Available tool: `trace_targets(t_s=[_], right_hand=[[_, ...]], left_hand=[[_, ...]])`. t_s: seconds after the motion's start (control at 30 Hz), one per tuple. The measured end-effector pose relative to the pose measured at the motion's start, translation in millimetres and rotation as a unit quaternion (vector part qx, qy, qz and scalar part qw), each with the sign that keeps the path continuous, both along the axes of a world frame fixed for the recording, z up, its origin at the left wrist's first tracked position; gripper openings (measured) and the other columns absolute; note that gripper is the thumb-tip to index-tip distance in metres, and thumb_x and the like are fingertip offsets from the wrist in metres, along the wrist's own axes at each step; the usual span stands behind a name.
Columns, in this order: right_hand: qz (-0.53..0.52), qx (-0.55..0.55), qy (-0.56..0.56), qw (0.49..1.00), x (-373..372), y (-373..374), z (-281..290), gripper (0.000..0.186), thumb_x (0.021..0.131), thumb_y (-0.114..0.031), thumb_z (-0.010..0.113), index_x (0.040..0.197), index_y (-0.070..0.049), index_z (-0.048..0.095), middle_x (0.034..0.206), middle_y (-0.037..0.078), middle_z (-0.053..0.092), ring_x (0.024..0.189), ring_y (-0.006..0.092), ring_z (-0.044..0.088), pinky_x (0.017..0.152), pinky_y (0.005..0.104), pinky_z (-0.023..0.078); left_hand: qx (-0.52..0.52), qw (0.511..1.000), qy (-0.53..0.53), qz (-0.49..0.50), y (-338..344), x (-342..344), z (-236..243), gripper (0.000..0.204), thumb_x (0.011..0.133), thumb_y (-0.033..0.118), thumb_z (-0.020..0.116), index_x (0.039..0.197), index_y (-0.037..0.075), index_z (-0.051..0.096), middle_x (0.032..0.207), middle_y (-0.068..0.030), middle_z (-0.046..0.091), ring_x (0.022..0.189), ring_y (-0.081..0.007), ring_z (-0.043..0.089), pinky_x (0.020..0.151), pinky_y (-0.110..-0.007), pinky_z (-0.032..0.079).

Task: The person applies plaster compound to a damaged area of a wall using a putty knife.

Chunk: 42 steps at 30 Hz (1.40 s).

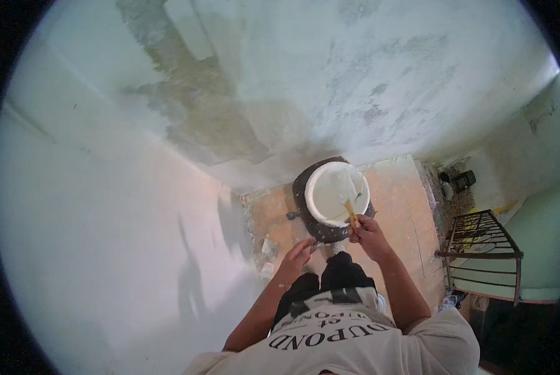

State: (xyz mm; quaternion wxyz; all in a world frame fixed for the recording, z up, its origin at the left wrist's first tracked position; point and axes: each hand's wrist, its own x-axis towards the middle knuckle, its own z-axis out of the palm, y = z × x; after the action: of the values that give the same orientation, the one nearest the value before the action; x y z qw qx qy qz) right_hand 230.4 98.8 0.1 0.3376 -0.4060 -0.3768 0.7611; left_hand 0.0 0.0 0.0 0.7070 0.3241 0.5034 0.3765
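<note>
In my right hand (367,237) is a paintbrush (352,214) with a yellow handle, my fingers closed round it. Its working end points over a round white tub (312,209) of pale, whitish liquid, and I cannot tell whether it touches the liquid. Small green and yellowish bits show near the tub's right side. The tub sits within a larger dark, splattered basin (302,181) on the floor. Just left of the basin's near edge, my left hand (300,252) hangs with its fingers loosely extended and no held object visible.
A pale wall (386,81) with stained, peeling patches rises behind the tub, and a white wall (136,237) stands at left. Debris lies along the edge of the tiled floor (395,206). A metal railing (486,253) and a dark case (464,181) are at right.
</note>
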Motion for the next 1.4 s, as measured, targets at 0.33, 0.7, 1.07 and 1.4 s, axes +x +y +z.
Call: trace_targets(t_s=[0.33, 0.7, 1.07, 1.4], right_hand=[[0.134, 0.005, 0.036, 0.99, -97, -13, 76, 0.019, 0.094, -0.008, 0.036, 0.107, -0.001, 0.048, 0.076, 0.001, 0.048, 0.065, 0.0086, 0.044, 0.06, 0.0235, 0.04], [0.102, 0.368, -0.06, 0.922, -124, 17, 85, 0.022, 0.088, -0.002, 0.05, 0.11, 0.001, 0.047, 0.094, 0.005, 0.055, 0.083, 0.0108, 0.054, 0.071, 0.0235, 0.045], [0.163, 0.232, -0.01, 0.959, -149, 60, 105, 0.03, 0.087, -0.007, 0.056, 0.111, 0.006, 0.044, 0.093, 0.014, 0.058, 0.075, 0.0163, 0.061, 0.066, 0.0287, 0.053], [0.094, 0.181, -0.042, 0.978, -165, 89, 124, 0.026, 0.091, -0.013, 0.052, 0.108, 0.005, 0.045, 0.089, 0.011, 0.058, 0.069, 0.0144, 0.059, 0.062, 0.0259, 0.051]], left_hand=[[0.018, 0.979, 0.06, 0.191, 17, -10, 93, 0.045, 0.095, 0.039, 0.04, 0.121, 0.003, 0.05, 0.105, -0.0034, 0.058, 0.094, -0.0098, 0.054, 0.074, -0.021, 0.041], [0.117, 0.895, 0.288, 0.32, 67, 14, 116, 0.027, 0.093, 0.019, 0.043, 0.086, -0.002, 0.058, 0.071, -0.0043, 0.058, 0.062, -0.0106, 0.051, 0.057, -0.027, 0.042], [0.099, 0.9, 0.132, 0.404, 98, -46, 131, 0.023, 0.095, 0.019, 0.037, 0.092, 0.002, 0.053, 0.074, -0.0037, 0.053, 0.064, -0.0123, 0.051, 0.057, -0.027, 0.043], [0.226, 0.895, 0.077, 0.377, 192, -141, 249, 0.029, 0.096, 0.033, 0.04, 0.082, 0.009, 0.049, 0.061, 0.004, 0.042, 0.045, -0.0057, 0.033, 0.043, -0.022, 0.028]])
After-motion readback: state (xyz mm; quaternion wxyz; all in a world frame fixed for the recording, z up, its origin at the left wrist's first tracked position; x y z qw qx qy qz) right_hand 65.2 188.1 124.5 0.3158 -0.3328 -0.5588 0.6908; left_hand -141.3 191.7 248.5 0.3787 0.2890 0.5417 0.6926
